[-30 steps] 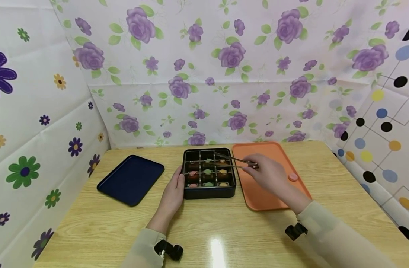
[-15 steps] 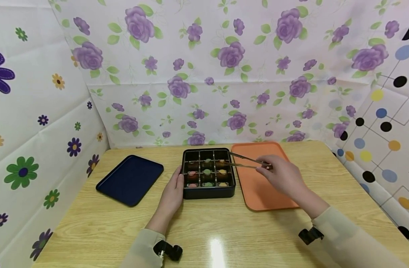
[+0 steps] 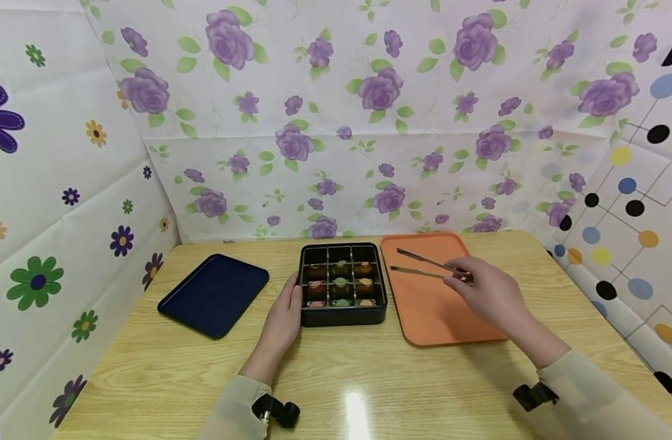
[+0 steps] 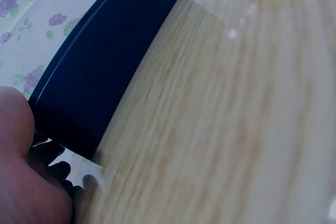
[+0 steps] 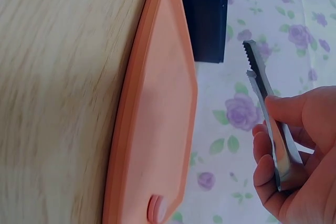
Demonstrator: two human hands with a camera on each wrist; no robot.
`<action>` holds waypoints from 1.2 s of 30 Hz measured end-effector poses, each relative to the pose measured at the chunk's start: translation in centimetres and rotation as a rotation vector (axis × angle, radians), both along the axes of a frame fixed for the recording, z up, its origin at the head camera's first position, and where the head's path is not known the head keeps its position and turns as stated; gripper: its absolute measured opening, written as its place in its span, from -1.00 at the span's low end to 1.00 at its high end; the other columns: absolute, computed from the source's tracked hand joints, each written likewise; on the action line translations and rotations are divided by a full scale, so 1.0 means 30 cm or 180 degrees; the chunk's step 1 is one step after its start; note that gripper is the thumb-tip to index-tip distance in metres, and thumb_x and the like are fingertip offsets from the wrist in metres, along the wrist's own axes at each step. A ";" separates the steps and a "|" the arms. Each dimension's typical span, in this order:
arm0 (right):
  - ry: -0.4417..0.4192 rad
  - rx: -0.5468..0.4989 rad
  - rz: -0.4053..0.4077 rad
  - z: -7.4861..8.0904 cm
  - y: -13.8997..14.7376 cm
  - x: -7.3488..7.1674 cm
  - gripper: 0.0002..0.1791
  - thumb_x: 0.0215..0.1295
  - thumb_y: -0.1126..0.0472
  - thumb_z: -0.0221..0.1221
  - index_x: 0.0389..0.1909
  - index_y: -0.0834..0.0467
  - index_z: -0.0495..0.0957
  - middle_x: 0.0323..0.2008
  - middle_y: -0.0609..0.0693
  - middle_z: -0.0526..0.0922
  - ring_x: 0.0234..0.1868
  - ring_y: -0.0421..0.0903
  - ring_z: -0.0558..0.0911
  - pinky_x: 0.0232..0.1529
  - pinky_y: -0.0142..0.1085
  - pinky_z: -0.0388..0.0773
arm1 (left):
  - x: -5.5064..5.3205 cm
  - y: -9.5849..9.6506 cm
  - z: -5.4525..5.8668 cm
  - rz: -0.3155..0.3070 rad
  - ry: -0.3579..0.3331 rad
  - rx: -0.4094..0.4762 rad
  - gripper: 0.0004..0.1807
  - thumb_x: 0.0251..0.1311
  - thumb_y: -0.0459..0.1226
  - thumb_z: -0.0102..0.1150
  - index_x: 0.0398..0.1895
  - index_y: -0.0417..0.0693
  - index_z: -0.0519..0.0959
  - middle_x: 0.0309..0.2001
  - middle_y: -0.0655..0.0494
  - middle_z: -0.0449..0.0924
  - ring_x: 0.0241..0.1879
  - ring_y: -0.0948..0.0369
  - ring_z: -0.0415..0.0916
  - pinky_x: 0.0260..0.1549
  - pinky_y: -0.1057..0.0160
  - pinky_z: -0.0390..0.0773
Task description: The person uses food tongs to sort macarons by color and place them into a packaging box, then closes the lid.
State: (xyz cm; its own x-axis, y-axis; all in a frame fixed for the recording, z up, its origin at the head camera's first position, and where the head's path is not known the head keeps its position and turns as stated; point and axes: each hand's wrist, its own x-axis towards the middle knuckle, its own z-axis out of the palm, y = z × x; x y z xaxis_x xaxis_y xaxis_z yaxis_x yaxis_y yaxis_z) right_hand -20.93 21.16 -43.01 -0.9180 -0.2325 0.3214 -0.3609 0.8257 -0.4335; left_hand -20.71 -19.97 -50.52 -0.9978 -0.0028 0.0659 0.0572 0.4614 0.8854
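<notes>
My right hand (image 3: pixel 490 290) pinches metal tongs (image 3: pixel 426 263), their toothed arms spread with nothing between them, above the orange tray (image 3: pixel 429 318). A small round pink piece (image 5: pixel 157 209) lies on that tray in the right wrist view; the hand hides it in the head view. Left of the tray stands a dark, divided box (image 3: pixel 343 316). Several small round pieces with pink, green and yellow-orange tops sit in its compartments, and the back row holds none that I can see. My left hand (image 3: pixel 283 315) rests against the box's left wall with its fingers extended.
A dark blue tray (image 3: pixel 214 296) lies on the wooden table (image 3: pixel 324 379) to the left of the box. Flower-patterned cloth (image 3: pixel 336 177) hangs just behind the table, with patterned cloths at both sides too.
My right hand and the tongs have moved right, from over the box to over the orange tray. The left hand and the box have stayed in place.
</notes>
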 end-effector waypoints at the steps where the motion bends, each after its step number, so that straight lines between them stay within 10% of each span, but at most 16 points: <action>1: -0.0007 -0.0001 -0.0011 -0.001 0.009 0.001 -0.68 0.58 0.11 0.40 0.25 0.10 0.75 -0.06 0.00 0.80 -0.05 0.11 0.79 -0.26 0.03 0.70 | 0.000 0.000 0.000 0.0000 -0.0001 0.0000 -0.34 0.87 -0.03 -0.35 0.85 -0.06 -0.01 0.77 -0.19 0.01 0.72 -0.22 -0.04 0.61 -0.35 0.10; 36: -0.0160 0.0080 -0.0487 -0.044 0.249 0.056 -0.50 0.65 -0.05 0.32 0.33 0.24 0.69 -0.01 0.19 0.79 -0.10 0.19 0.77 -0.38 -0.12 0.57 | 0.003 -0.003 0.006 -0.0041 -0.0038 0.0021 -0.34 0.88 -0.05 -0.37 0.85 -0.04 -0.05 0.78 -0.18 -0.02 0.72 -0.23 -0.06 0.62 -0.35 0.07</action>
